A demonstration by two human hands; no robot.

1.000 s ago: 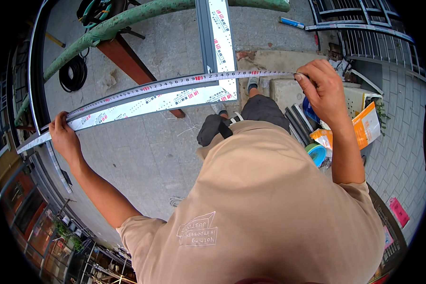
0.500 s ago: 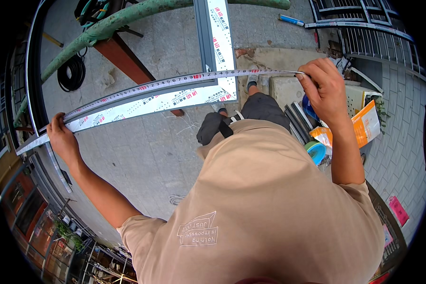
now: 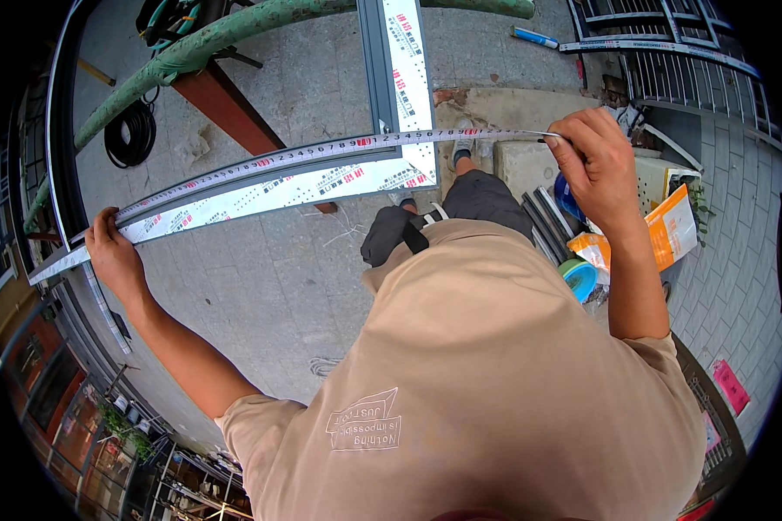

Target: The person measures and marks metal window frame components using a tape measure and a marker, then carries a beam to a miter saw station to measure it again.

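Observation:
A tape measure's white blade (image 3: pixel 313 150) stretches in a shallow curve along a dark grey metal frame (image 3: pixel 376 69). Printed protective film (image 3: pixel 269 191) covers the frame's near side. At the frame's left corner, my left hand (image 3: pixel 115 254) is closed over the blade and the frame's edge. Past the frame's right corner, the blade runs on through the air to my right hand (image 3: pixel 595 161), which pinches it between thumb and fingers. No tape case shows.
A green pole (image 3: pixel 235 30) and a brown beam (image 3: pixel 226 102) lie beneath or beyond the frame. Coiled black hose (image 3: pixel 131 133) rests at the left. An orange and white bag (image 3: pixel 669 230), a blue-green bowl (image 3: pixel 580 280) and metal strips (image 3: pixel 547 227) lie below my right hand.

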